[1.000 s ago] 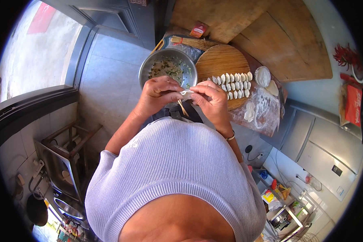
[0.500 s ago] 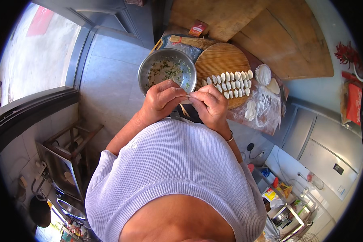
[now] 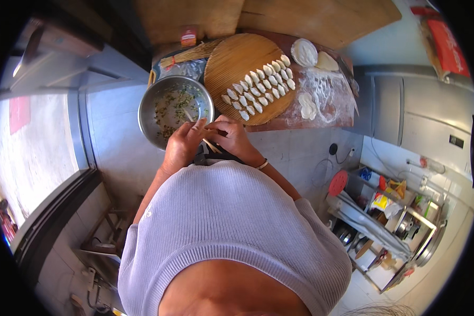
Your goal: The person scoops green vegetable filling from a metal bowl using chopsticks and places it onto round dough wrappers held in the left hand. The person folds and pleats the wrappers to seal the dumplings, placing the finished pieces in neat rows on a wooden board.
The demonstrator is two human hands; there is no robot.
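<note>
Both hands meet at the near right rim of a steel bowl (image 3: 142, 118) with chopped green and brown filling inside. The thumb and fingers of my left hand (image 3: 181, 145) and my right hand (image 3: 231, 138) are pinched together on what looks like a dumpling, mostly hidden by the fingers. Pale chopsticks (image 3: 187, 114) slant from the bowl beneath the hands, and their other ends show by my waist; I cannot tell whether a hand grips them. Right of the bowl, several white dumplings (image 3: 263, 84) lie in rows on a round wooden board (image 3: 231, 58).
A stack of round wrappers (image 3: 304, 52) stands beyond the board's right side. Loose wrappers (image 3: 307, 106) lie on the floured tabletop (image 3: 334, 100), with a knife (image 3: 348, 81) at its right edge. A straw brush (image 3: 197, 54) lies behind the bowl. Metal shelves (image 3: 384, 210) stand at lower right.
The view has turned, so the table and bowl now sit further left and higher. My pinched hands have come nearer the bowl's rim, and more of the chopsticks shows.
</note>
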